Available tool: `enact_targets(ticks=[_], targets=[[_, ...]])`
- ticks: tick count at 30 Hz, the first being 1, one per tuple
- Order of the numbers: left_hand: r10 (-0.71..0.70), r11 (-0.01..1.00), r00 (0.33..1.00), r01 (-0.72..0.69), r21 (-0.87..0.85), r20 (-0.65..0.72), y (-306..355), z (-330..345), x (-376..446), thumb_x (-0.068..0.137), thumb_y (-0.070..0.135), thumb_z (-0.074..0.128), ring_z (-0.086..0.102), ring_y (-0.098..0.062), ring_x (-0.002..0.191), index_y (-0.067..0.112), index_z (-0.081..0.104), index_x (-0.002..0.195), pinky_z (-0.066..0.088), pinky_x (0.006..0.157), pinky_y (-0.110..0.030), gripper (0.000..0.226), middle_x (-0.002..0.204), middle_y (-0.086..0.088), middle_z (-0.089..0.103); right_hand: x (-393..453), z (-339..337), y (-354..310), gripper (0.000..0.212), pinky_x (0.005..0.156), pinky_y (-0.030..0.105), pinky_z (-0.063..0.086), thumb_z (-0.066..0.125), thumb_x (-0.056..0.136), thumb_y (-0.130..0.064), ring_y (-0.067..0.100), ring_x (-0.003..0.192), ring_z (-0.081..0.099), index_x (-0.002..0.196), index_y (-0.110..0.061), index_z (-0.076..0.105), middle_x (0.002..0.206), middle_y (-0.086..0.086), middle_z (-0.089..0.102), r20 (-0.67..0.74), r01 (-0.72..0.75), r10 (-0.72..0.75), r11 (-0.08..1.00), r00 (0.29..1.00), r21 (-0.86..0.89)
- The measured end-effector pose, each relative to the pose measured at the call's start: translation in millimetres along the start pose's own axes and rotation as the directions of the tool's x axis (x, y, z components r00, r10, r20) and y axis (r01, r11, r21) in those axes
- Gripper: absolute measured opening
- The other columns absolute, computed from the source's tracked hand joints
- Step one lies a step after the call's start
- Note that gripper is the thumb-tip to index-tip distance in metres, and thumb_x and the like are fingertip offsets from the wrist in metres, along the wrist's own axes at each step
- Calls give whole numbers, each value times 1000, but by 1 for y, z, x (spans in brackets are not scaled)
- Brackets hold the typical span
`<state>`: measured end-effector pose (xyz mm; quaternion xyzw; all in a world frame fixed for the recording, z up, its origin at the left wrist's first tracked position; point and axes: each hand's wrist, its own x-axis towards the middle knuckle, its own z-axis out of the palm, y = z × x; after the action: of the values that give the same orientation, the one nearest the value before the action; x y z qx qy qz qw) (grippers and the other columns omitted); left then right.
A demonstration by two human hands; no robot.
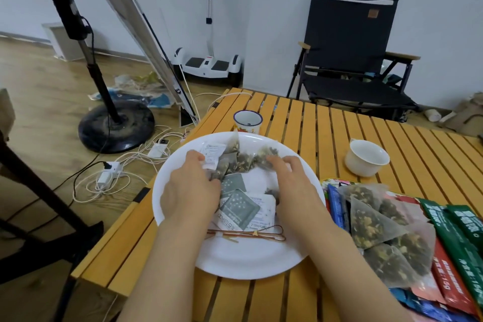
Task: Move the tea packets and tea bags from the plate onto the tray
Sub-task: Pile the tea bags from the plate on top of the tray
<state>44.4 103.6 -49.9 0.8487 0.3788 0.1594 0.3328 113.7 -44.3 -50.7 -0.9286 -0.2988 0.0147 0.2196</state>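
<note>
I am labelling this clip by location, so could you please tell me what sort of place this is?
Probably a lived-in indoor room, informally furnished. A slatted wooden folding table stands on wood-look flooring, a black folding camp chair and a white self-balancing scooter sit against the plain wall, and chargers and cables sprawl across the floor.

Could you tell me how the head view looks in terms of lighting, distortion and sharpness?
Head view: soft, even light, no harsh glare on the white plate; wide-angle bending bows the fan stand and table slats; the tea bags under both hands are slightly soft, print on the packets barely legible.
</note>
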Motion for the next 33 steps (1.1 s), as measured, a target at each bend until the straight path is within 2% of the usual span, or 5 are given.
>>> enact_targets(ticks=[5,10,18,27,33], targets=[[149,987,985,-154,-54,-86,7,-5,7,88,19,51,50,-10,62,27,64,101,34,50,-25,20,71,7,56,37,-1,-9,67,98,37,43,47,84,7,26,120,50,142,-24,35,143,4,41,137,38,-20,990,990,-132],[277,960,960,-275,-43,43,-2,12,19,89,15,52,57,-12,82,25,71,75,44,73,-27,26,98,6,57,29,9,-2,31,77,28,50,48,80,5,18,81,57,97,-17,63,96,2,64,70,-80,90,989,994,-126],[418,900,881,-435,31,222,-7,25,20,93,12,47,47,-13,124,22,74,91,35,102,-31,29,136,14,51,16,2,-6,17,59,23,37,55,81,3,15,62,39,81,-11,65,89,-1,37,-16,-170,171,963,985,-207],[390,918,919,-383,-106,59,1,12,16,89,6,56,59,-13,105,15,75,84,37,88,-19,22,109,9,68,-5,-32,-20,14,72,41,54,56,78,4,30,83,61,86,5,68,95,15,62,-190,-183,191,981,963,62],[460,849,867,-493,-192,-193,37,-17,-2,90,10,57,52,5,91,20,74,101,32,75,1,22,102,20,61,-37,-66,-26,13,62,19,49,59,81,0,8,75,54,81,-12,66,88,-2,58,-447,-104,201,967,872,231]])
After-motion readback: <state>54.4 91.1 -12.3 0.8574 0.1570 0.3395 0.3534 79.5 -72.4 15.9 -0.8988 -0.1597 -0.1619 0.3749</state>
